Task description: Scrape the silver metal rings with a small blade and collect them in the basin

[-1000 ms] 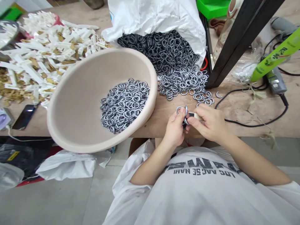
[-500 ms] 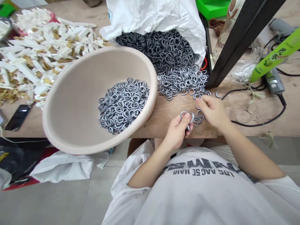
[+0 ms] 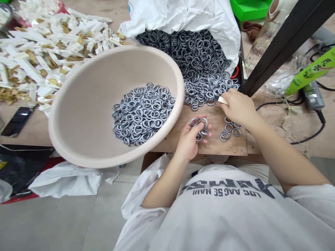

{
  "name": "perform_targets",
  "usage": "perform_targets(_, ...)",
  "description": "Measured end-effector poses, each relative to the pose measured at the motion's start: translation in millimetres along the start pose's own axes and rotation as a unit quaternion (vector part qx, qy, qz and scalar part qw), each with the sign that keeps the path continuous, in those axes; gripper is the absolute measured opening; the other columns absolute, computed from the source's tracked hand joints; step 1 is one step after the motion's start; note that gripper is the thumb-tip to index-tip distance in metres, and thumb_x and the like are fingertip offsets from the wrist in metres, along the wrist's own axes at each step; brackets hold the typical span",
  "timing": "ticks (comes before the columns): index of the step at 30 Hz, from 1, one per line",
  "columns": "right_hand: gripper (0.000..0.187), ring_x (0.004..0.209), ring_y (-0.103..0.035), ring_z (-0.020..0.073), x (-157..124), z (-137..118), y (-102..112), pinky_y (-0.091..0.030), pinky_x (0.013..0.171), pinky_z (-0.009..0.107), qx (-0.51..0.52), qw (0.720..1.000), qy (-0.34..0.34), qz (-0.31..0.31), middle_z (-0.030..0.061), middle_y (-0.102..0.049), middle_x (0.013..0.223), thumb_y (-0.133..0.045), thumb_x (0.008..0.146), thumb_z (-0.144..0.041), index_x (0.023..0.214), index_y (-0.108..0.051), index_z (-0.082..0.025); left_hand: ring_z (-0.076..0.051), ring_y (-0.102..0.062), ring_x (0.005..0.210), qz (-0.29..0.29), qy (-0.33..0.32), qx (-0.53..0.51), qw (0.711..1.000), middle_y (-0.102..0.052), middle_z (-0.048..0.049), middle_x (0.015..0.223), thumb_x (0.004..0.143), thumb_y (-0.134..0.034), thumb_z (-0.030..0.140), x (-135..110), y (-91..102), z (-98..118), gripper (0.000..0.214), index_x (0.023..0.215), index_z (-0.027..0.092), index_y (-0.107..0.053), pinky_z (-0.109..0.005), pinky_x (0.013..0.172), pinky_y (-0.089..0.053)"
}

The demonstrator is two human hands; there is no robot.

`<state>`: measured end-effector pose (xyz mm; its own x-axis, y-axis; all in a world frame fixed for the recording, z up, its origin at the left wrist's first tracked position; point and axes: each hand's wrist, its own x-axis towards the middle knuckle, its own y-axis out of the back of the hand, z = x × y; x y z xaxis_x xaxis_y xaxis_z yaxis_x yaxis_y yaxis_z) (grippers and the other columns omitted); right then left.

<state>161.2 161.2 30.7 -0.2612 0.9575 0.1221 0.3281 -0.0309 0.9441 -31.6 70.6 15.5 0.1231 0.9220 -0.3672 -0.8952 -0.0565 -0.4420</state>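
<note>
Hands apart: left hand (image 3: pixel 187 139) holds several rings (image 3: pixel 199 127); right hand (image 3: pixel 237 108) grips a pale tab (image 3: pixel 222 100). Basin (image 3: pixel 78 104) holds many rings (image 3: pixel 142 114); a heap (image 3: pixel 201 59) lies at the sack (image 3: pixel 183 15), and few rings (image 3: pixel 229 128) on the board (image 3: pixel 235 148).

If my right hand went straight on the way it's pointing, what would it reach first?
Your right hand points forward and left. Its fingers would probably meet the heap of metal rings first, though depth is hard to judge here.
</note>
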Motion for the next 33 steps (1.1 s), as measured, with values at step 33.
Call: perform_targets(33, 0.041, 0.07, -0.049, 0.0157, -102, -20, 21, -0.031, 0.064, 0.031, 0.224, 0.968, 0.113, 0.015, 0.0016, -0.051, 0.075, -0.043, 0.104, -0.048, 0.078, -0.058, -0.02, -0.003, -0.035, 0.037, -0.075, 0.05, -0.013, 0.996, -0.051, 0.0066, 0.057, 0.08, -0.071, 0.043, -9, -41.4, -12, 0.033, 0.073, 0.018, -0.05, -0.016, 0.035, -0.024)
